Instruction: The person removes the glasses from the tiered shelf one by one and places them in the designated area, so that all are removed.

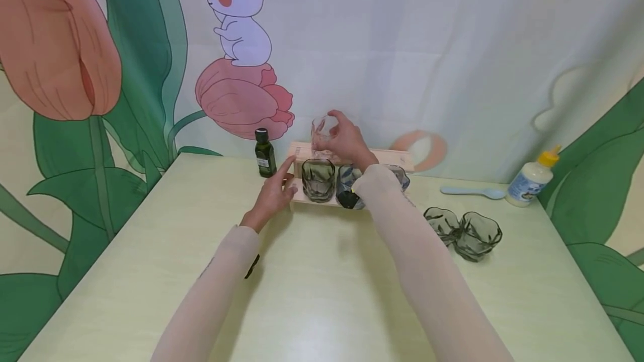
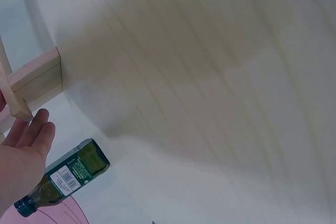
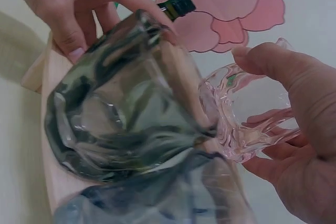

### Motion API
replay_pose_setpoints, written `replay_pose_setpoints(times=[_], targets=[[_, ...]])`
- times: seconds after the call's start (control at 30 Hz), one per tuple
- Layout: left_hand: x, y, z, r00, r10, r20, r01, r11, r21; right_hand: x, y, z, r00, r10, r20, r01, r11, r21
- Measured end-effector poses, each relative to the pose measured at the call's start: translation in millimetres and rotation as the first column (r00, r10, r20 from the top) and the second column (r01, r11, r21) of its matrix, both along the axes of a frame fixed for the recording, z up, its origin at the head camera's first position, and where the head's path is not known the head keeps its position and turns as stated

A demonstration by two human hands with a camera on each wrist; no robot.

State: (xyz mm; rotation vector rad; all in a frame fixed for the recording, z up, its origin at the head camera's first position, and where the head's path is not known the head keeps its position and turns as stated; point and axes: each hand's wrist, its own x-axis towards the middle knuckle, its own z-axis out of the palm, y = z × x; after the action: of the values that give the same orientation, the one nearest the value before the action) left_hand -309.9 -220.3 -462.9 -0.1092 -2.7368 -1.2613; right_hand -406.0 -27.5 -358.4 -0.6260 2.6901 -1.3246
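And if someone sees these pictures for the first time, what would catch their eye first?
Probably the rabbit on the backdrop, sitting on a pink tulip. Next, perhaps, the right hand, holding a pink glass at the rack. The yellow-capped bottle, far right on the table, may follow.

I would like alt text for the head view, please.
A person's right hand holds a clear pinkish glass at the upper shelf of a wooden rack, while the left hand touches the rack's left end. Tinted glasses sit on the lower shelf.
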Motion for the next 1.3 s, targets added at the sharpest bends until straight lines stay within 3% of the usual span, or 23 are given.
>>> replay_pose_setpoints(times=[0.3,0.43,0.77,1.3], targets=[[4.5,2.4,2.3,1.000,0.003,-0.020,-0.003,1.000,-0.020,-2.8,15,11.8,1.000,-0.011,0.002,0.011,1.000,0.013],[2.6,2.6,0.6,1.000,0.005,0.007,-0.005,1.000,-0.005,-0.7,30,15.9,1.000,-0.019,0.004,0.019,1.000,-0.001],[0.8,2.6,0.5,1.000,0.011,-0.002,-0.011,1.000,-0.022,6.4,68,29.0,1.000,-0.029,0.002,0.029,0.999,-0.017],[0.3,2.9,-0.9,1.000,0.013,-0.003,-0.013,1.000,-0.018,16.2,127,31.4,0.997,-0.071,-0.008,0.071,0.997,0.001]])
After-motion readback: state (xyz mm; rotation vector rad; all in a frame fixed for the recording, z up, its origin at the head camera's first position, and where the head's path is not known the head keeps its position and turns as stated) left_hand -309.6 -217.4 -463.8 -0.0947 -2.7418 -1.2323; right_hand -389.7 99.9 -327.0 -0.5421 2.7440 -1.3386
